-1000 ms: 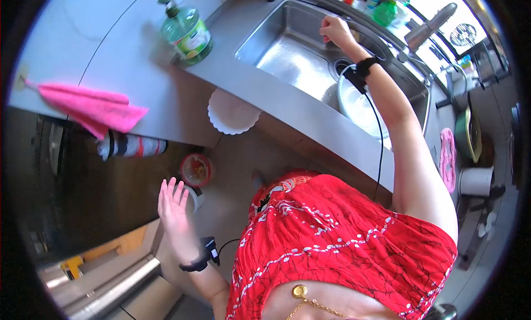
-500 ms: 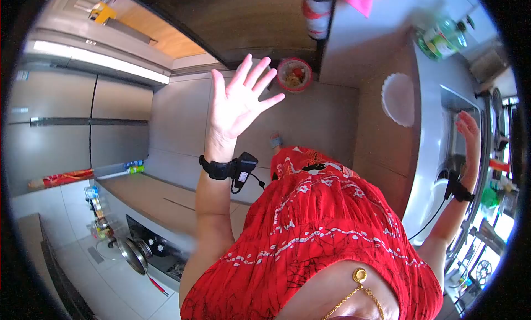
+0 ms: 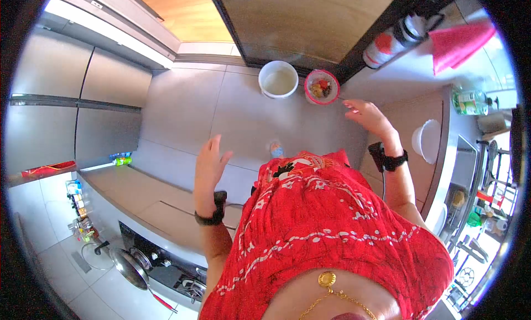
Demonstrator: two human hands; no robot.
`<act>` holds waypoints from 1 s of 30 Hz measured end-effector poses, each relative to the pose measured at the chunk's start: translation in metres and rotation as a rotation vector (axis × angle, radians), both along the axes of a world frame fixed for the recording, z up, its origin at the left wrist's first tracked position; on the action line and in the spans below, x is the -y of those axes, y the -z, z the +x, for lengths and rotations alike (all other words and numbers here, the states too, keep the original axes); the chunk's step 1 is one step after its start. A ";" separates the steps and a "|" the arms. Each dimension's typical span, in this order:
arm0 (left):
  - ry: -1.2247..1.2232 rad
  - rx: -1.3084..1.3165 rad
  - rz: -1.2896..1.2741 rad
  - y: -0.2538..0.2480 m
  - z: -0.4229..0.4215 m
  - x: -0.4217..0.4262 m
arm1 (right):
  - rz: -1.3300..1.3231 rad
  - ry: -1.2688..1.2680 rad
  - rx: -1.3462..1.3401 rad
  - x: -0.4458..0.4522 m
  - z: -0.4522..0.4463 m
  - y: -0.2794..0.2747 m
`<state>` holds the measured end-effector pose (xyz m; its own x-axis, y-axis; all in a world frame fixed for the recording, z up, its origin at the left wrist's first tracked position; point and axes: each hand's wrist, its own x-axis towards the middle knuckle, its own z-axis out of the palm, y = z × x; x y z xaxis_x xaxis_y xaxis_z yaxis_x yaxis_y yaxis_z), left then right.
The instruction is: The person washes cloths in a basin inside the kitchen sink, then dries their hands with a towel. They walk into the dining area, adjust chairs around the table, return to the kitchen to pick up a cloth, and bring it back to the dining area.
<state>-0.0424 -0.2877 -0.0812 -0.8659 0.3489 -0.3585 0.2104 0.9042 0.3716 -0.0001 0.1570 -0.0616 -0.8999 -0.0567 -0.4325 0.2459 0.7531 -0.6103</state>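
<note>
My left hand (image 3: pixel 209 164) is raised over the floor in front of the left counter, fingers stretched out and thumb apart, with nothing in it. A black band with a small device sits on that wrist. Held out at the right, my right hand (image 3: pixel 366 116) also appears empty, its fingers extended and pointing left. It is nearest to a pink-rimmed waste bin (image 3: pixel 322 100) with food scraps inside, with no contact visible. A white bucket (image 3: pixel 278 90) stands beside the bin. A white scalloped bowl (image 3: pixel 427 140) sits at the right counter's edge.
Left, a wok (image 3: pixel 128 267) with a red handle rests near the gas stove (image 3: pixel 160 257). Grey cabinets (image 3: pixel 50 129) stand beyond. On the right are a sink (image 3: pixel 463 168), a green-labelled bottle (image 3: pixel 470 102) and a hanging pink cloth (image 3: pixel 460 43). A dark-framed door (image 3: pixel 293 21) is ahead.
My left hand has come down from its raised, spread pose. The right hand has moved from above the sink to the front of my body. The view has shifted, showing the whole bucket.
</note>
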 end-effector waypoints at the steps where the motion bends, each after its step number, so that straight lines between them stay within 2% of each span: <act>1: -0.049 -0.003 -0.020 0.002 0.010 0.012 | 0.049 -0.074 -0.035 0.005 -0.010 0.009; 5: -0.259 -0.005 -0.062 0.008 0.055 0.041 | 0.201 -0.379 -0.098 0.023 -0.050 0.056; 6: -0.294 -0.005 -0.040 0.009 0.098 -0.006 | 0.253 -0.437 -0.094 -0.025 -0.017 0.059; 7: -0.342 0.052 -0.028 0.006 0.109 -0.003 | 0.190 -0.465 -0.228 -0.025 -0.020 0.084; 10: -0.480 0.138 -0.039 0.009 0.151 -0.001 | 0.104 -0.541 -0.174 -0.016 -0.030 0.123; 11: -0.512 0.175 -0.040 0.005 0.162 -0.001 | 0.070 -0.511 0.016 0.009 -0.041 0.092; 14: -0.590 0.266 -0.034 -0.003 0.195 -0.015 | 0.094 -0.530 -0.048 -0.006 -0.021 0.114; 19: -0.729 0.253 -0.051 -0.010 0.180 -0.014 | -0.012 -0.563 -0.172 -0.012 -0.039 0.143; 21: -0.734 0.212 -0.027 -0.015 0.173 -0.018 | 0.058 -0.577 -0.174 -0.008 -0.048 0.130; 22: -0.737 0.187 -0.012 -0.015 0.164 -0.016 | 0.012 -0.592 -0.228 0.000 -0.065 0.128; 24: -0.760 0.109 0.035 -0.008 0.152 -0.006 | -0.081 -0.609 -0.338 0.026 -0.102 0.119; 25: -0.768 0.075 0.061 -0.005 0.150 -0.001 | 0.015 -0.582 -0.269 0.045 -0.117 0.108; 28: -0.720 0.046 -0.011 0.017 0.171 -0.006 | -0.012 -0.682 -0.240 0.063 -0.132 0.099; 30: -0.744 0.099 -0.006 0.044 0.182 0.003 | -0.059 -0.727 -0.299 0.082 -0.147 0.125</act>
